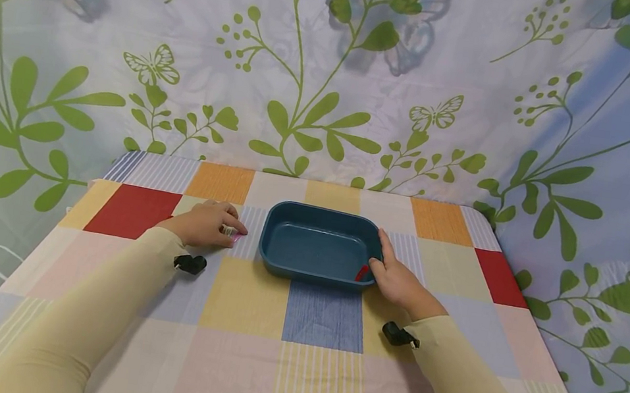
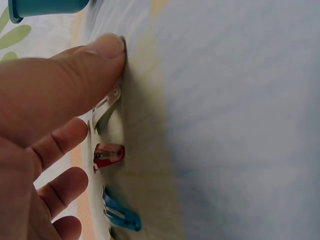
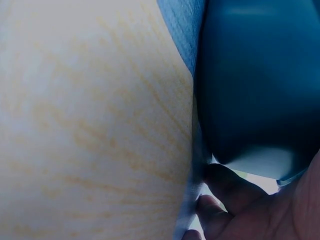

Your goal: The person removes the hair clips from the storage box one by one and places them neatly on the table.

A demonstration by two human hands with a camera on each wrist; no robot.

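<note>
A dark teal plastic box [image 1: 316, 276], open at the top, stands mid-table. My right hand [image 1: 399, 281] grips its right end, thumb over the rim and fingers along the outside wall. A small red clip [image 1: 362, 273] lies inside the box near that thumb. To the left of the box, my left hand [image 1: 206, 225] reaches down to the cloth, with a pink clip [image 1: 235, 235] by its fingertips. In the left wrist view a silver snap hair clip [image 2: 106, 110], a red one [image 2: 108, 156] and a blue one [image 2: 121, 212] lie below the thumb. Whether the thumb pinches anything is hidden.
A patchwork tablecloth [image 1: 325, 317] covers the table. Behind it hangs a leaf-printed curtain [image 1: 182, 119]. A white cord loop [image 1: 2, 260] hangs off the left edge. Black wrist cameras [image 1: 190, 264] sit at both cuffs. A sliver of yellow shows below the blue clip.
</note>
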